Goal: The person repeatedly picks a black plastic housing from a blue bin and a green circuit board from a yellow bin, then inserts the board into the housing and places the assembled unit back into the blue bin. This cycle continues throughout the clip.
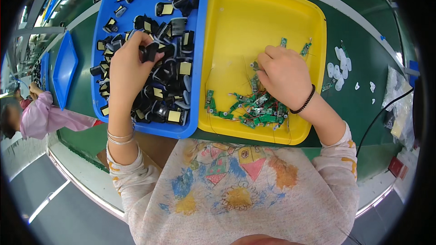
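Observation:
My left hand (129, 63) is over the blue tray (194, 109), its thumb and fingers closed round a black plastic housing (149, 52). Many similar black housings (174, 116), several with pale yellow pads and grey rims, lie heaped in that tray. Over the yellow tray (231, 13) on the right, my right hand (286, 75) has its fingers bent and pinched at a small green circuit board (255, 66), mostly hidden by the fingers. Below this hand lies a pile of green circuit boards (261, 111) with thin wires. Two more boards rest beyond the knuckles.
White oval plastic pieces (339, 70) lie on the green table (363, 31) at the right, near clear plastic bags (399, 109) and a black cable (379, 111). Another blue tray (65, 70) is at the left, where a person in pink (47, 115) sits.

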The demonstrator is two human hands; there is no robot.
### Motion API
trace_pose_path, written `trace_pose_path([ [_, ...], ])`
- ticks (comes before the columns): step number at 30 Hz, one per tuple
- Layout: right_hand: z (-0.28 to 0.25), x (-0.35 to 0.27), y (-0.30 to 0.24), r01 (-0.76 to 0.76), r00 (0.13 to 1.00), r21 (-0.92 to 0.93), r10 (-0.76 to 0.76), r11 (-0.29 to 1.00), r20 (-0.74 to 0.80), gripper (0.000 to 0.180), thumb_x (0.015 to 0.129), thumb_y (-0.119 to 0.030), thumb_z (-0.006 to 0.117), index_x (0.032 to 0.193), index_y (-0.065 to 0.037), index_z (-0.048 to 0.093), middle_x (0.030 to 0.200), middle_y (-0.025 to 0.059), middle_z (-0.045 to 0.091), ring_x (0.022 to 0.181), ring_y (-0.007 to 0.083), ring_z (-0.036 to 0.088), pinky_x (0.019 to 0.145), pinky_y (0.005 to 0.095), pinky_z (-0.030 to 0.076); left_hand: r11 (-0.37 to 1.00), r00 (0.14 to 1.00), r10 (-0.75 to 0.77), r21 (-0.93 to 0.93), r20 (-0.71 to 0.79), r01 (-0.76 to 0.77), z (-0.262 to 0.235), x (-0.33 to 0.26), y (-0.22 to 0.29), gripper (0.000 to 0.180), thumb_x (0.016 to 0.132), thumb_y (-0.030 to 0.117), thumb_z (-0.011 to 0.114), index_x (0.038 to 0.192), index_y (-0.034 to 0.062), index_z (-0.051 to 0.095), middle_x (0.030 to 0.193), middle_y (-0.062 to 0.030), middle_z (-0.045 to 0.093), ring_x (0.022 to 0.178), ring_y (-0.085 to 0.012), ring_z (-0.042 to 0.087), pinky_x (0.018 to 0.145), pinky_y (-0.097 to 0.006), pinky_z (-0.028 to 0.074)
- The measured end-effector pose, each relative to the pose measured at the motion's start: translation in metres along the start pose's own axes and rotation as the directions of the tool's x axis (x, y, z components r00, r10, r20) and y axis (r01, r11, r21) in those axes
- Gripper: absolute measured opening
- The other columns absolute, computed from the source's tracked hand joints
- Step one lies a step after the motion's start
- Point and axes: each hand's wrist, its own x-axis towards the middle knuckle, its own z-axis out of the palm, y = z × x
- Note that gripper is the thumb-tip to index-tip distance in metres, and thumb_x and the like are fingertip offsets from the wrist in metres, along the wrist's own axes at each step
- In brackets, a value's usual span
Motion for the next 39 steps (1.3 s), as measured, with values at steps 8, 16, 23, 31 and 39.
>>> trace_pose_path([
  [8,-0.017,0.015,0.002,0.087,0.984,0.72,0.052,0.689,-0.169,0.006,0.077,-0.007,0.055,0.079,-0.002,0.051,0.074,0.0045,0.053,0.073,0.0176,0.055,0.068,0.0285,0.043,0.681,0.994,-0.107,-0.726,0.029,0.095,-0.007,-0.009,0.017,0.02,0.077,0.0,0.057,0.096,0.0014,0.06,0.08,-0.002,0.061,0.066,-0.0046,0.052,0.056,-0.017,0.042],
  [16,-0.022,0.027,-0.012,0.054,0.996,0.82,-0.027,-0.57,-0.084,0.015,0.084,-0.002,0.048,0.098,-0.002,0.044,0.09,0.0055,0.05,0.079,0.012,0.052,0.075,0.0255,0.042,0.535,0.98,0.021,-0.826,-0.196,-0.177,0.048,-0.004,0.084,0.021,0.074,-0.006,0.056,0.089,-0.0004,0.042,0.093,-0.0156,0.062,0.082,-0.0128,0.06,0.069,-0.023,0.046],
  [23,-0.006,0.026,-0.008,0.121,0.989,0.864,0.137,-0.488,-0.061,0.016,0.084,-0.004,0.049,0.099,-0.003,0.045,0.093,0.004,0.05,0.081,0.0094,0.051,0.076,0.0231,0.042,0.193,0.976,0.214,-0.978,-0.035,-0.077,0.062,-0.008,0.085,0.026,0.075,0.0,0.057,0.094,0.0008,0.039,0.108,-0.0208,0.054,0.098,-0.0193,0.055,0.078,-0.028,0.046],
  [31,0.006,0.03,0.001,0.174,0.964,0.856,0.263,-0.487,-0.046,0.015,0.084,-0.005,0.051,0.098,-0.002,0.047,0.091,0.0039,0.052,0.08,0.0098,0.052,0.074,0.0217,0.042,0.09,0.964,0.092,-0.966,0.249,0.241,0.054,-0.007,0.077,0.037,0.073,-0.002,0.062,0.106,-0.0008,0.044,0.102,-0.0083,0.053,0.091,-0.0151,0.053,0.076,-0.024,0.045],
  [39,-0.003,0.019,-0.003,0.189,0.979,0.951,0.123,-0.243,-0.163,0.017,0.08,0.001,0.054,0.095,-0.001,0.046,0.085,0.0055,0.054,0.078,0.0118,0.054,0.069,0.0238,0.044,0.007,0.984,0.05,-0.986,0.169,0.169,0.057,-0.005,0.071,0.035,0.069,-0.001,0.067,0.1,-0.0005,0.049,0.096,-0.0061,0.053,0.085,-0.0106,0.052,0.071,-0.022,0.043],
])
